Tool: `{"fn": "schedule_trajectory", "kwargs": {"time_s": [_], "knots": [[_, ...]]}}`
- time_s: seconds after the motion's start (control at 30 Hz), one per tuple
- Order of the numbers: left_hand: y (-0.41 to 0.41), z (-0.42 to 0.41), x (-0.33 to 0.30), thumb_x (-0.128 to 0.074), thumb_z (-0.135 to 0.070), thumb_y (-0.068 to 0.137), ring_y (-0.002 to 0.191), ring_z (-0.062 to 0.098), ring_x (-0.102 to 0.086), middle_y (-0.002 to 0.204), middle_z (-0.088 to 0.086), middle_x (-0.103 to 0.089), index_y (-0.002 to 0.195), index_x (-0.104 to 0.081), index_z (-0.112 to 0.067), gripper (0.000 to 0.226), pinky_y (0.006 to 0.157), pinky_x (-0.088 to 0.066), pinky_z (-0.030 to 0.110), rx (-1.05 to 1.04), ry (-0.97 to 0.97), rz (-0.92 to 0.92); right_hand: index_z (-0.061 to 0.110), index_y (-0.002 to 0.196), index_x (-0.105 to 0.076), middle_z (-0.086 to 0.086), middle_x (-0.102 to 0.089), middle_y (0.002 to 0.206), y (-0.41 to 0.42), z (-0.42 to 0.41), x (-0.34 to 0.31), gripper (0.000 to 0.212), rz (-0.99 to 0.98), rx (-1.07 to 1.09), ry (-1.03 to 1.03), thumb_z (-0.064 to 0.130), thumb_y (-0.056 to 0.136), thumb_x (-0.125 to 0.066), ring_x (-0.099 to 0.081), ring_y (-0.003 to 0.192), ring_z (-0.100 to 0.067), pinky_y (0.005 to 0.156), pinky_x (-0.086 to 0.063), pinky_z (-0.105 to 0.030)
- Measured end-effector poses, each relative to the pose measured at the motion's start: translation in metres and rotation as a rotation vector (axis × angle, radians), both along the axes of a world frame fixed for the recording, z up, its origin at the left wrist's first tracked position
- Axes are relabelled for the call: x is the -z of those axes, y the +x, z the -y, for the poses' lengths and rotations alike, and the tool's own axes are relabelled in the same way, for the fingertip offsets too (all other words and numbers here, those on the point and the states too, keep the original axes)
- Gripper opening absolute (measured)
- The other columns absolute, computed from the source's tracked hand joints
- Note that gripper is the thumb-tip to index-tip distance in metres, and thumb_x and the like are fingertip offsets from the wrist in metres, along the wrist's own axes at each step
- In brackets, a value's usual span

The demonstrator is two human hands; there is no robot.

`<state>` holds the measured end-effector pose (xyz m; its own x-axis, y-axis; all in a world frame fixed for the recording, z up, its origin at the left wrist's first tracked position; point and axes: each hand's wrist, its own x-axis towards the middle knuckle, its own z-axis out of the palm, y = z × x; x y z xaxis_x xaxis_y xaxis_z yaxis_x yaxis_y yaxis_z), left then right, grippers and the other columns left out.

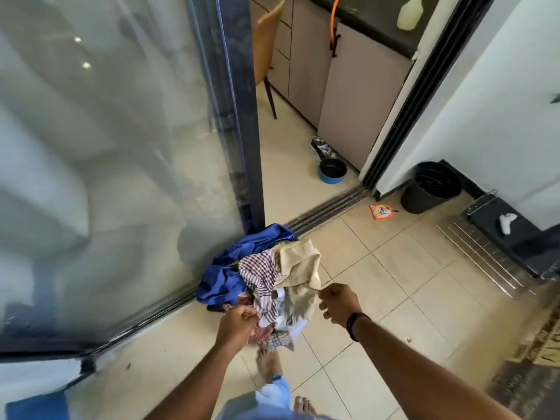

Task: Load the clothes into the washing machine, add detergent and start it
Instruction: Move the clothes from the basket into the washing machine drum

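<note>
Head view: clothes (266,277) are heaped on the floor (394,268) just ahead, gripped at each side by left hand (238,324) and right hand (339,303).

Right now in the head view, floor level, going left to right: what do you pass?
Sliding glass door → blue garment in the clothes pile → beige knitted garment → orange detergent packet → black plastic bucket → metal wire rack.
</note>
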<state>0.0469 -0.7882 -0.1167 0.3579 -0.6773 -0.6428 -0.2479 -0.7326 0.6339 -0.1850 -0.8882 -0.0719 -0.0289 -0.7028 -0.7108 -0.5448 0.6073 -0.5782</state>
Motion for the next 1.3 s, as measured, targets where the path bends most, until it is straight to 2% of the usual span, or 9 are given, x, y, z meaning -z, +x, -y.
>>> {"fn": "schedule_trajectory", "kwargs": {"time_s": [0.3,0.5,0.63,0.77,0.9,1.0,1.07,1.13,1.3], "knots": [[0.028,0.054,0.064,-0.074,-0.028,0.082,0.08,0.018,-0.071,0.081,-0.006,-0.073,0.087,-0.073,-0.019,0.01,0.081,-0.059,0.037,0.173,0.155,-0.011,0.016,0.076,-0.065,-0.008,-0.069,0.073,0.046,0.024,0.066,0.02,-0.011,-0.082,0.165,0.01,0.091,-0.055,-0.059,0.055,-0.019,0.042,-0.041,-0.016],[0.032,0.082,0.102,-0.071,-0.039,0.079,0.085,0.022,-0.07,0.086,0.0,-0.074,0.087,-0.074,-0.016,0.024,0.083,-0.057,0.035,0.179,0.248,-0.042,0.021,0.077,-0.069,-0.001,-0.074,0.07,0.06,0.044,0.133,0.014,-0.032,-0.065,0.28,0.027,0.086,-0.06,-0.068,0.059,-0.02,0.052,-0.049,-0.025],[0.033,0.111,0.131,-0.057,-0.043,0.085,0.081,0.023,-0.059,0.078,0.003,-0.062,0.071,-0.06,-0.016,0.03,0.079,-0.05,0.036,0.231,0.339,-0.059,0.028,0.081,-0.069,0.002,-0.075,0.073,0.074,0.073,0.192,0.024,-0.024,-0.156,0.337,0.046,0.073,-0.055,-0.071,0.065,-0.022,0.064,-0.054,-0.035],[0.038,0.132,0.179,-0.062,-0.026,0.093,0.082,0.021,-0.059,0.088,0.002,-0.062,0.077,-0.054,-0.026,0.018,0.082,-0.055,0.042,0.083,0.406,-0.084,0.01,0.085,-0.069,-0.013,-0.073,0.08,0.105,0.116,0.213,0.014,-0.012,-0.273,0.272,0.018,0.089,-0.058,-0.067,0.069,-0.028,0.057,-0.049,-0.03],[0.051,0.149,0.24,-0.072,-0.041,0.069,0.063,0.024,-0.06,0.071,0.013,-0.063,0.07,-0.059,-0.007,0.036,0.056,-0.046,0.039,-0.156,0.461,-0.019,0.007,0.094,-0.067,-0.017,-0.074,0.09,0.126,0.154,0.241,0.024,-0.023,-0.438,0.22,0.028,0.085,-0.059,-0.071,0.081,-0.035,0.076,-0.06,-0.049],[0.05,0.159,0.274,-0.082,-0.049,0.066,0.061,0.027,-0.068,0.075,0.015,-0.068,0.09,-0.065,-0.005,0.054,0.05,-0.053,0.043,-0.429,0.458,-0.065,-0.001,0.095,-0.065,-0.021,-0.073,0.093,0.139,0.173,0.248,0.029,-0.015,-0.522,0.196,0.025,0.084,-0.057,-0.07,0.085,-0.04,0.075,-0.057,-0.052],[0.045,0.168,0.285,-0.081,-0.039,0.076,0.048,0.02,-0.047,0.062,0.007,-0.05,0.081,-0.056,-0.01,0.038,0.042,-0.037,0.029,-0.517,0.463,-0.102,0.0,0.092,-0.066,-0.019,-0.073,0.091,0.143,0.178,0.256,0.026,0.001,-0.533,0.189,0.024,0.084,-0.057,-0.07,0.084,-0.038,0.076,-0.059,-0.052],[0.039,0.178,0.287,-0.071,-0.027,0.081,0.061,0.019,-0.042,0.062,0.003,-0.043,0.067,-0.045,-0.016,0.031,0.048,-0.035,0.033,-0.537,0.448,-0.086,0.007,0.086,-0.067,-0.014,-0.073,0.089,0.142,0.174,0.26,0.02,-0.004,-0.556,0.196,0.024,0.084,-0.057,-0.07,0.084,-0.034,0.079,-0.06,-0.049],[0.018,0.185,0.242,-0.045,-0.022,0.09,0.065,0.019,-0.034,0.063,-0.004,-0.034,0.063,-0.03,-0.023,0.031,0.061,-0.027,0.038,-0.517,0.016,0.144,0.014,0.104,-0.067,-0.009,-0.07,0.104,0.127,0.156,0.248,0.022,-0.062,-0.724,0.148,0.026,0.092,-0.053,-0.058,0.093,-0.024,0.084,-0.051,-0.034]]}}
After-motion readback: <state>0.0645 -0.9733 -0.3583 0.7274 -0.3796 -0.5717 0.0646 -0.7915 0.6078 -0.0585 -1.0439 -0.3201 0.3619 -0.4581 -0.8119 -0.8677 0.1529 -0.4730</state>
